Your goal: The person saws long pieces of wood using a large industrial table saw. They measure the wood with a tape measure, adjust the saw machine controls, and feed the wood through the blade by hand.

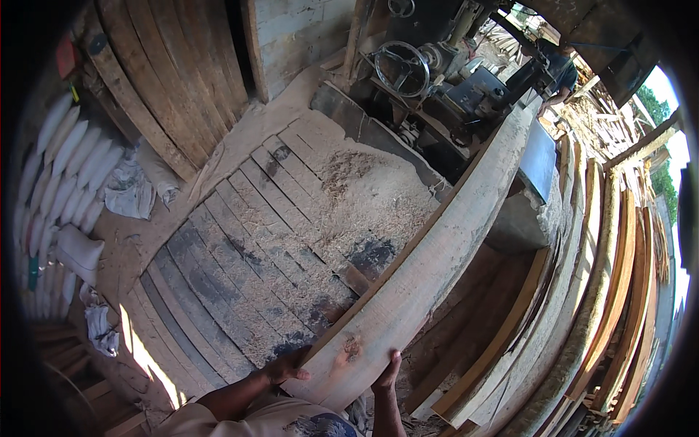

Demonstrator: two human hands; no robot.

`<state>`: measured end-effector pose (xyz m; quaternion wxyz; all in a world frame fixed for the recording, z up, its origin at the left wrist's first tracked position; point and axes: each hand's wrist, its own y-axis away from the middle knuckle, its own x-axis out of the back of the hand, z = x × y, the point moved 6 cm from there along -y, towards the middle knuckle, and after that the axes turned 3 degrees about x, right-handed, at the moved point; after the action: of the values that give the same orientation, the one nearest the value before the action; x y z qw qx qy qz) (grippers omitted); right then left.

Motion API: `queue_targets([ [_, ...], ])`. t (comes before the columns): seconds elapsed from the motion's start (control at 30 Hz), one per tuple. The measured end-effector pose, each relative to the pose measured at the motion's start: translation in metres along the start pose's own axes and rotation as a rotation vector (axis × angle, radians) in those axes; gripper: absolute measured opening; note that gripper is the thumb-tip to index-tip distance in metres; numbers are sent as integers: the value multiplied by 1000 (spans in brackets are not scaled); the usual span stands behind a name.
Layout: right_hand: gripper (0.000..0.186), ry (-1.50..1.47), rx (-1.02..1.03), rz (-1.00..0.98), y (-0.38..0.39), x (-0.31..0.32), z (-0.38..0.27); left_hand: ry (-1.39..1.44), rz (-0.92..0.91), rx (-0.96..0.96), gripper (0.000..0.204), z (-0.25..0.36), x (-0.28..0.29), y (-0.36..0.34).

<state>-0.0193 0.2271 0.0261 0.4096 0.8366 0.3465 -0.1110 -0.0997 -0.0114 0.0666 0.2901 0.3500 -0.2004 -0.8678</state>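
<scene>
A long, thick wooden plank (426,277) runs from just before my body up to the machine at the upper right. My left hand (285,368) grips its left edge near the close end, thumb over the top. On the opposite edge my right hand (387,373) holds the board, its thumb along the side and its other fingers hidden underneath. The plank's far end reaches beside the blue metal table (537,162) of the machine. Another person (559,71) stands there, with a hand close to that end.
A machine with a spoked handwheel (400,69) stands at the back. Sawdust (378,189) covers the slatted wooden floor (240,247). Long boards (582,291) are stacked on the right. White sacks (76,164) pile up on the left, with wide slabs (167,65) leaning against the wall.
</scene>
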Motion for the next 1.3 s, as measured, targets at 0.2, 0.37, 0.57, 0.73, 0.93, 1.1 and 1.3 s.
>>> queue_targets([
  [0.2, 93, -32, 21, -6, -83, -3, -72, 22, -24, -1, 107, 48, -12, -99],
  [0.37, 94, -59, 6, -30, -161, -6, -131, -45, 10, -84, 105, 107, -22, -177],
  [0.57, 93, -47, 9, -6, -243, -21, -217, -91, 35, -52, 103, 175, -42, -269],
  [0.73, 88, -89, 19, -57, -318, -21, -290, -210, 0, -228, 97, 255, -68, -364],
  [0.93, 101, 320, 174, -188, -326, -11, -341, -154, 37, -155, 77, 330, -91, -478],
  [1.1, 63, 804, 324, 79, -315, 5, -372, -222, 26, -183, 66, 385, -107, -586],
  [1.3, 15, 585, 723, 398, -432, 14, -434, -81, 50, -73, 65, 453, -129, -701],
])
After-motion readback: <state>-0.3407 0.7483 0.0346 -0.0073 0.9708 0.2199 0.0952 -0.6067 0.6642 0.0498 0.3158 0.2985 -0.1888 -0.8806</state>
